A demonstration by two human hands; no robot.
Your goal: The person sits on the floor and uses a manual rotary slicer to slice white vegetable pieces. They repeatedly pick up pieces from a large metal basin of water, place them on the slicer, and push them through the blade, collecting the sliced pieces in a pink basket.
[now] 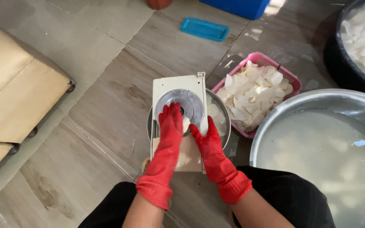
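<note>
Red-gloved fingers (170, 110) of the left hand (170, 124) lie pressed together, flat on the slicer's round metal disc (191, 101); the right hand (205, 137) pinches a pale white piece (186, 123) against it (grip partly hidden). The cream slicer (176, 84) sits over a metal bowl (226, 116) of slices on the tiled floor (106, 97) — a pink basket (291, 78) of white pieces just beside, a big steel basin (275, 114) near.

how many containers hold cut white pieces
3: the pink basket right of the slicer, the black tub top right, and the metal bowl under the slicer. Others may lie out of frame.
</note>
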